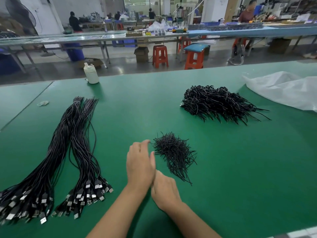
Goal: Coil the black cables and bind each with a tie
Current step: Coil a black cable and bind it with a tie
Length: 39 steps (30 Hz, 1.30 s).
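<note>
Two long bundles of straight black USB cables (58, 152) (82, 152) lie at the left of the green table (240, 169), plugs toward me. In the middle sits a small heap of black ties (175, 155). A pile of coiled, bound black cables (217, 103) lies at the back right. My left hand (140, 164) hovers with fingers apart, its fingertips at the left edge of the tie heap. My right hand (164, 191) sits just below and right of it, back up; its fingertips are hidden under the left hand. Neither hand visibly holds a cable.
A white bottle (91, 74) stands near the table's far edge. A clear plastic bag (283, 91) lies at the far right. Rubber bands (43, 103) lie at the far left. Beyond the table are red stools (160, 55), workbenches and seated people.
</note>
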Tool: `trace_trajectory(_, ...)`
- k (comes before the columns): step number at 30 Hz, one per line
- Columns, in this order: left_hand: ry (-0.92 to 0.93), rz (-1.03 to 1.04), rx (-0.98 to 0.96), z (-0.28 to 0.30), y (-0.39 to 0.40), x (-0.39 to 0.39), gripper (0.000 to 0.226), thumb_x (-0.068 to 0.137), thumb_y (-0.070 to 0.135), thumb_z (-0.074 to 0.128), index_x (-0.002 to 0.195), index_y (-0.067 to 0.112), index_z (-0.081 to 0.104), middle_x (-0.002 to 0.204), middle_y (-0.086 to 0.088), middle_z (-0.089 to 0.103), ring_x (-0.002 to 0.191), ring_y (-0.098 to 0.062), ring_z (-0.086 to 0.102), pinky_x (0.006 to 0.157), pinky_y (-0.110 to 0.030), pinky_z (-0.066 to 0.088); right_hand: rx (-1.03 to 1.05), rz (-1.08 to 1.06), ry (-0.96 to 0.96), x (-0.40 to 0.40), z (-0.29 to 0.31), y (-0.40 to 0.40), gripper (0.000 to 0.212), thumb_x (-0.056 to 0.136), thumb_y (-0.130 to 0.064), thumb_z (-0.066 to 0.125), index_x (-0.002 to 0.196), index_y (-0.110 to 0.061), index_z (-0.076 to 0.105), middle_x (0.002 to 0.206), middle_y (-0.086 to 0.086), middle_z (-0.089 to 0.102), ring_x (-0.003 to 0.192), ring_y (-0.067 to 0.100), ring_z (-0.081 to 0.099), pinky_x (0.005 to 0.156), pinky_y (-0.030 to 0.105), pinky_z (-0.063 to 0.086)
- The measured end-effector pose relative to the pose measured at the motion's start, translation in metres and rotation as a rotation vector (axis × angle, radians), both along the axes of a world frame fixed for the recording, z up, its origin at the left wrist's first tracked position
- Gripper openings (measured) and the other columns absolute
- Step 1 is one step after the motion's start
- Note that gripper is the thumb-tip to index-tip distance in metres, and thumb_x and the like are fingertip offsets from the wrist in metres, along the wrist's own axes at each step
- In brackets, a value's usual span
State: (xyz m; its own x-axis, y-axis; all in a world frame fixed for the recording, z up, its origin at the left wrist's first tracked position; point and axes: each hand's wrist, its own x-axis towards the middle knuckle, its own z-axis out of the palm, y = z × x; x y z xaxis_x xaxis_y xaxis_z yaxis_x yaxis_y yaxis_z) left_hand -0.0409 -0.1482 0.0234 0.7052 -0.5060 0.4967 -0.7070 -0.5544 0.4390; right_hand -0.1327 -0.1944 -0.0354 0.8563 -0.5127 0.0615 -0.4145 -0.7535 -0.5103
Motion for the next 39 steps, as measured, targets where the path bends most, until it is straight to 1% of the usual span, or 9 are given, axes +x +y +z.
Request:
trace_trajectory(3, 0.102, -0.283, 0.297, -0.004, -0.024, -0.009, 0.035, 0.092, 0.017, 0.060, 0.126, 0.026, 0.057, 0.115, 0.002, 0.056, 0.101, -0.018, 0.056, 0.087, -0.035, 0.050, -0.154, 0.142, 0.194, 0.004, -0.002, -0.001, 0.028, 0.094, -0.017, 0.035, 0.111, -0.014, 0.058, 0.109, 0.011, 0.066, 0.097, 0.036, 0.061, 0.068, 0.036, 0.038)
trace_trajectory(6, 0.276, -0.408, 0.694, -0.013, -0.041, -0.010, 0.046, 0.096, 0.017, 0.053, 0.139, 0.034, 0.046, 0.124, -0.001, 0.050, 0.101, -0.024, 0.059, 0.083, -0.040, 0.053, -0.240, 0.245, 0.341, 0.006, -0.003, 0.002, 0.040, 0.099, -0.017, 0.035, 0.137, -0.015, 0.047, 0.137, 0.015, 0.052, 0.123, 0.037, 0.048, 0.091, 0.044, 0.044)
trace_trajectory(12, 0.259, -0.411, 0.757, -0.020, -0.055, -0.004, 0.050, 0.095, 0.015, 0.057, 0.140, 0.034, 0.046, 0.123, -0.002, 0.048, 0.097, -0.026, 0.060, 0.074, -0.036, 0.052, -0.259, 0.241, 0.368, 0.007, -0.003, 0.000, 0.039, 0.101, -0.018, 0.034, 0.138, -0.015, 0.046, 0.139, 0.014, 0.052, 0.123, 0.035, 0.049, 0.095, 0.044, 0.042)
trace_trajectory(17, 0.203, -0.371, 0.607, -0.025, -0.052, -0.005, 0.015, 0.095, 0.017, 0.057, 0.105, 0.025, 0.066, 0.107, 0.003, 0.055, 0.095, -0.022, 0.061, 0.075, -0.031, 0.047, -0.233, 0.250, 0.362, 0.006, -0.004, -0.002, 0.035, 0.100, -0.021, 0.033, 0.130, -0.019, 0.051, 0.134, 0.011, 0.056, 0.121, 0.033, 0.051, 0.090, 0.040, 0.042)
trace_trajectory(24, 0.037, -0.333, 0.350, -0.030, -0.039, -0.008, 0.024, 0.094, 0.016, 0.056, 0.104, 0.029, 0.074, 0.104, 0.011, 0.063, 0.089, -0.011, 0.060, 0.073, -0.027, 0.051, -0.205, 0.239, 0.316, 0.006, 0.001, -0.003, 0.028, 0.098, -0.022, 0.036, 0.115, -0.019, 0.058, 0.120, 0.011, 0.064, 0.110, 0.035, 0.057, 0.078, 0.036, 0.038)
trace_trajectory(30, -0.011, -0.383, 0.270, -0.014, -0.025, -0.004, 0.026, 0.090, 0.012, 0.057, 0.100, 0.027, 0.076, 0.096, 0.009, 0.066, 0.086, -0.014, 0.062, 0.071, -0.029, 0.050, 0.250, -0.151, 0.080, 0.003, 0.004, -0.007, 0.020, 0.088, -0.027, 0.044, 0.098, -0.019, 0.059, 0.096, 0.005, 0.069, 0.092, 0.028, 0.064, 0.068, 0.030, 0.044)
trace_trajectory(32, 0.084, -0.399, 0.143, 0.000, -0.019, -0.001, 0.022, 0.093, 0.016, 0.063, 0.104, 0.028, 0.077, 0.095, 0.011, 0.068, 0.084, -0.009, 0.062, 0.073, -0.024, 0.049, 0.330, -0.219, -0.037, 0.004, 0.004, -0.009, 0.018, 0.095, -0.028, 0.040, 0.102, -0.019, 0.054, 0.096, 0.004, 0.066, 0.090, 0.028, 0.061, 0.068, 0.034, 0.044)
trace_trajectory(36, 0.449, -0.213, -0.258, 0.018, -0.005, 0.014, 0.013, 0.087, 0.020, 0.070, 0.088, 0.030, 0.078, 0.081, 0.016, 0.071, 0.072, 0.005, 0.058, 0.069, -0.012, 0.043, 0.394, -0.248, -0.216, 0.005, 0.001, -0.014, 0.027, 0.105, -0.025, 0.036, 0.079, -0.018, 0.038, 0.074, -0.001, 0.050, 0.070, 0.023, 0.046, 0.067, 0.039, 0.036)
trace_trajectory(39, 0.819, 0.064, -0.536, 0.007, 0.005, 0.027, 0.009, 0.087, 0.017, 0.070, 0.082, 0.022, 0.077, 0.071, 0.013, 0.072, 0.058, 0.000, 0.057, 0.060, -0.022, 0.045, 0.465, -0.261, -0.215, 0.004, -0.001, -0.018, 0.029, 0.105, -0.028, 0.035, 0.084, -0.011, 0.046, 0.080, 0.003, 0.056, 0.076, 0.022, 0.052, 0.072, 0.041, 0.040)
